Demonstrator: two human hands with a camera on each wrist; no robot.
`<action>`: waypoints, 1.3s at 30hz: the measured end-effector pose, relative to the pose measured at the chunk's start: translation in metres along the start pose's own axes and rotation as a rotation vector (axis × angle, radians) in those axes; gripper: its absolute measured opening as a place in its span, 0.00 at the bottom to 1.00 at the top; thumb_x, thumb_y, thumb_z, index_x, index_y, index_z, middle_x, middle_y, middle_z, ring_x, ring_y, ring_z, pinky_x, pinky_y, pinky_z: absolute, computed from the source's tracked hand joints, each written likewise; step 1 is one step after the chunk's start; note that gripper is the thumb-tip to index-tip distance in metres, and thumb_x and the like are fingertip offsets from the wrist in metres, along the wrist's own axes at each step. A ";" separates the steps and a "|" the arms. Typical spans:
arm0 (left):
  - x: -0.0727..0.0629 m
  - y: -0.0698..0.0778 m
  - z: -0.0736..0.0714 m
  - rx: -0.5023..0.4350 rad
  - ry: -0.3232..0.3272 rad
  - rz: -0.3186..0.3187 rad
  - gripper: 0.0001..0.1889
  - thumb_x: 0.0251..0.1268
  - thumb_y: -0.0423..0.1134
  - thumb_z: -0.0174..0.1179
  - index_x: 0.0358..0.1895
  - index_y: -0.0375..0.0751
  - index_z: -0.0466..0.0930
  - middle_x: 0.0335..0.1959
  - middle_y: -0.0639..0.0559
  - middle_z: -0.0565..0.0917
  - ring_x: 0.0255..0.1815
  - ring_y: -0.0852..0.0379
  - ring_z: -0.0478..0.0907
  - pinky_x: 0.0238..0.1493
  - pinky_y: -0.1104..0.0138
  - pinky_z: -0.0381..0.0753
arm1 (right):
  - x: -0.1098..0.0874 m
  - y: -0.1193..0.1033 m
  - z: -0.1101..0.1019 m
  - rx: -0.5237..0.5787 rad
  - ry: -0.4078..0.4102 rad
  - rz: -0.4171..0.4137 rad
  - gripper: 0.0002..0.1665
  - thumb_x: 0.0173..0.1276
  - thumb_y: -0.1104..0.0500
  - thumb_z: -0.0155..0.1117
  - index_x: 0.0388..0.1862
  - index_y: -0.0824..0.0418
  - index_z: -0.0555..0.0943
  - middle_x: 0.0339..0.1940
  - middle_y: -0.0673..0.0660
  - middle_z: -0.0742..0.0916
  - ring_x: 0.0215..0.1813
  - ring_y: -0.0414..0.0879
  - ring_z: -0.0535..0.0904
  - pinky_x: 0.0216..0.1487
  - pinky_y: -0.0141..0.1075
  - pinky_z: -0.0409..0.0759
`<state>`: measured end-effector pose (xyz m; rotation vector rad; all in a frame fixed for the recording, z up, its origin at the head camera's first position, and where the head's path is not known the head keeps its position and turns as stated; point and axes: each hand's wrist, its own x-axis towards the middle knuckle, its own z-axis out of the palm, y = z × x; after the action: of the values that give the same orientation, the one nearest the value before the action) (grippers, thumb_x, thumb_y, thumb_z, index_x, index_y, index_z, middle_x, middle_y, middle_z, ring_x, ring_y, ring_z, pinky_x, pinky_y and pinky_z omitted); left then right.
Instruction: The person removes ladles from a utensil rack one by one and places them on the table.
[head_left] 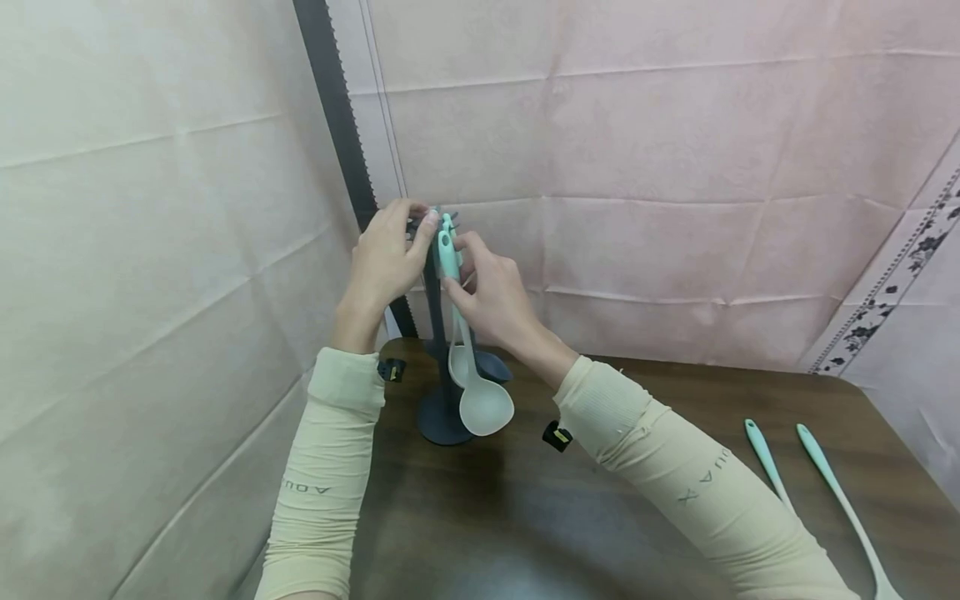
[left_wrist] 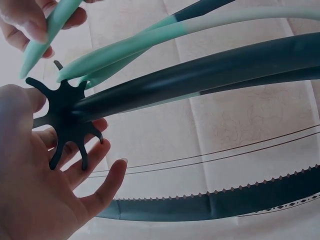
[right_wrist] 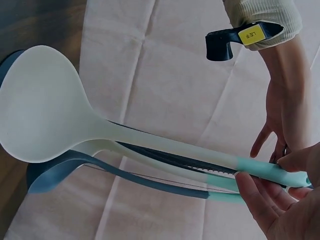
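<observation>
A dark utensil stand [head_left: 437,423] with a round base and a crown of curved hooks [left_wrist: 62,117] stands near the table's back edge. My left hand [head_left: 390,250] holds the crown at the top, its fingers bent around the hooks. In my right hand [head_left: 495,287], thumb and fingers pinch the mint handle of a white ladle [head_left: 486,408]. The ladle hangs bowl down in front of the stand, its handle end close to the hooks. Behind it hang another pale utensil [right_wrist: 165,167] and a dark blue ladle [right_wrist: 50,172], both with mint handle ends.
Two mint-handled utensils lie on the wooden table [head_left: 600,533] at the right: one handle [head_left: 765,454] partly hidden by my right sleeve, and a longer one [head_left: 832,479] beside it. Pale cloth [head_left: 637,167] hangs behind the table and along the left.
</observation>
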<state>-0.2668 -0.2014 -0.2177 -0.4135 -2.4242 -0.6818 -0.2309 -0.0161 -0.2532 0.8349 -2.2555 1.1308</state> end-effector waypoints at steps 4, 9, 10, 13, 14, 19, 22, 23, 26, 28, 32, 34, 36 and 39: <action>0.000 0.001 -0.001 -0.001 0.006 -0.004 0.35 0.82 0.67 0.40 0.73 0.45 0.74 0.69 0.46 0.79 0.73 0.45 0.72 0.71 0.45 0.73 | -0.002 0.002 -0.003 -0.002 0.009 -0.011 0.24 0.75 0.62 0.67 0.67 0.60 0.73 0.35 0.56 0.89 0.31 0.44 0.87 0.34 0.39 0.88; -0.001 0.001 -0.001 -0.001 -0.009 -0.015 0.38 0.80 0.71 0.39 0.75 0.46 0.73 0.71 0.47 0.77 0.73 0.45 0.72 0.70 0.45 0.74 | -0.005 0.005 -0.005 0.003 0.016 -0.013 0.24 0.75 0.62 0.67 0.67 0.59 0.73 0.35 0.54 0.90 0.30 0.43 0.87 0.34 0.38 0.88; -0.001 0.001 -0.001 0.001 -0.012 -0.019 0.39 0.79 0.72 0.39 0.75 0.46 0.72 0.71 0.47 0.77 0.72 0.45 0.72 0.69 0.45 0.74 | -0.005 0.006 -0.005 0.006 0.016 -0.013 0.24 0.75 0.62 0.67 0.67 0.59 0.73 0.34 0.54 0.90 0.30 0.43 0.87 0.34 0.38 0.87; -0.001 0.001 -0.002 0.010 -0.018 -0.031 0.42 0.76 0.74 0.39 0.76 0.47 0.71 0.72 0.48 0.76 0.73 0.45 0.71 0.69 0.43 0.74 | -0.006 0.007 -0.007 0.007 0.022 -0.018 0.25 0.75 0.61 0.67 0.68 0.60 0.73 0.35 0.55 0.89 0.30 0.43 0.87 0.34 0.38 0.87; -0.001 0.002 -0.002 0.012 -0.021 -0.035 0.42 0.76 0.75 0.40 0.77 0.47 0.71 0.73 0.48 0.76 0.73 0.45 0.71 0.69 0.43 0.73 | -0.006 0.008 -0.008 0.007 0.026 -0.020 0.25 0.75 0.61 0.67 0.68 0.60 0.73 0.35 0.55 0.89 0.31 0.44 0.87 0.34 0.38 0.87; -0.001 0.001 -0.002 0.006 -0.025 -0.036 0.44 0.73 0.76 0.42 0.78 0.48 0.70 0.74 0.49 0.75 0.75 0.45 0.69 0.71 0.41 0.71 | -0.008 0.012 -0.012 -0.004 0.043 -0.018 0.25 0.75 0.62 0.68 0.68 0.60 0.73 0.35 0.56 0.89 0.31 0.44 0.87 0.34 0.38 0.87; -0.001 0.000 -0.001 0.003 -0.019 -0.028 0.43 0.74 0.76 0.43 0.78 0.48 0.70 0.74 0.49 0.75 0.75 0.45 0.69 0.71 0.41 0.71 | -0.009 0.014 -0.014 -0.001 0.044 -0.007 0.25 0.75 0.61 0.68 0.68 0.59 0.74 0.35 0.55 0.89 0.31 0.44 0.87 0.34 0.38 0.87; -0.001 0.000 -0.001 0.001 -0.017 -0.026 0.43 0.74 0.76 0.43 0.78 0.48 0.70 0.73 0.49 0.76 0.75 0.45 0.69 0.71 0.41 0.71 | -0.009 0.014 -0.015 -0.002 0.045 -0.004 0.25 0.75 0.61 0.68 0.68 0.59 0.74 0.35 0.55 0.89 0.31 0.44 0.87 0.34 0.38 0.87; -0.001 0.000 -0.002 -0.002 -0.014 -0.025 0.43 0.74 0.75 0.44 0.78 0.48 0.71 0.73 0.49 0.76 0.74 0.45 0.70 0.70 0.41 0.72 | -0.009 0.017 -0.017 0.002 0.049 -0.001 0.25 0.74 0.61 0.68 0.67 0.59 0.74 0.34 0.54 0.88 0.31 0.44 0.86 0.34 0.39 0.86; 0.000 0.000 -0.002 -0.001 -0.019 -0.028 0.43 0.74 0.75 0.43 0.78 0.48 0.70 0.73 0.49 0.76 0.74 0.45 0.70 0.70 0.41 0.72 | -0.009 0.019 -0.019 0.002 0.053 -0.002 0.24 0.74 0.61 0.68 0.66 0.59 0.75 0.33 0.54 0.88 0.31 0.44 0.86 0.35 0.39 0.86; 0.000 0.001 -0.003 0.005 -0.031 -0.036 0.43 0.74 0.76 0.43 0.78 0.49 0.70 0.73 0.49 0.75 0.74 0.46 0.70 0.70 0.42 0.72 | -0.011 0.022 -0.022 0.003 0.053 0.007 0.24 0.74 0.60 0.69 0.66 0.58 0.75 0.33 0.54 0.88 0.31 0.45 0.86 0.35 0.40 0.86; 0.000 0.001 -0.003 0.005 -0.036 -0.040 0.43 0.74 0.76 0.43 0.78 0.49 0.70 0.73 0.50 0.75 0.74 0.46 0.70 0.70 0.42 0.72 | -0.012 0.024 -0.024 0.000 0.051 0.018 0.24 0.74 0.60 0.69 0.66 0.58 0.75 0.33 0.54 0.88 0.31 0.45 0.86 0.35 0.41 0.86; 0.000 0.001 -0.002 0.005 -0.036 -0.040 0.43 0.74 0.76 0.43 0.78 0.49 0.70 0.73 0.50 0.75 0.74 0.46 0.70 0.71 0.42 0.72 | -0.013 0.024 -0.026 -0.002 0.046 0.028 0.24 0.74 0.60 0.69 0.65 0.58 0.75 0.33 0.54 0.88 0.31 0.46 0.86 0.36 0.41 0.86; 0.000 0.001 -0.002 0.006 -0.033 -0.039 0.43 0.74 0.75 0.43 0.78 0.48 0.70 0.73 0.49 0.76 0.73 0.46 0.70 0.71 0.43 0.72 | -0.015 0.026 -0.028 0.000 0.045 0.036 0.24 0.74 0.60 0.69 0.65 0.58 0.75 0.34 0.54 0.88 0.31 0.46 0.86 0.36 0.41 0.86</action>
<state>-0.2654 -0.2022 -0.2160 -0.3787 -2.4703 -0.6898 -0.2347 0.0242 -0.2612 0.7634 -2.2424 1.1542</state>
